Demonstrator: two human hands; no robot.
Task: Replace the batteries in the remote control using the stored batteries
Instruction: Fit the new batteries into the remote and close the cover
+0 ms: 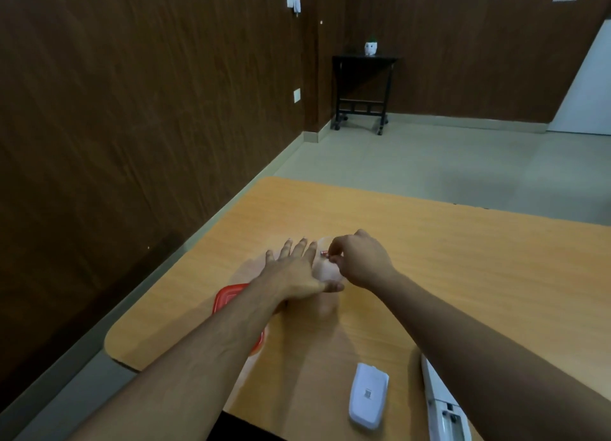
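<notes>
A clear plastic container point(325, 268) stands on the wooden table point(463, 258), mostly hidden by my hands. My left hand point(297, 272) lies flat against its left side, fingers spread, thumb along the near rim. Over the container, my right hand point(358, 262) pinches a small red battery point(324, 253) between thumb and fingertips. The container's red lid point(228, 296) lies under my left forearm. A white battery cover point(368, 396) rests near the table's front edge. The white remote control point(441, 411) lies beside it, its battery bay facing up, partly covered by my right forearm.
The table's left edge runs close to a dark wood-panelled wall. Beyond the table is open tiled floor, with a small black wheeled stand point(363, 90) holding a white pot in the far corner.
</notes>
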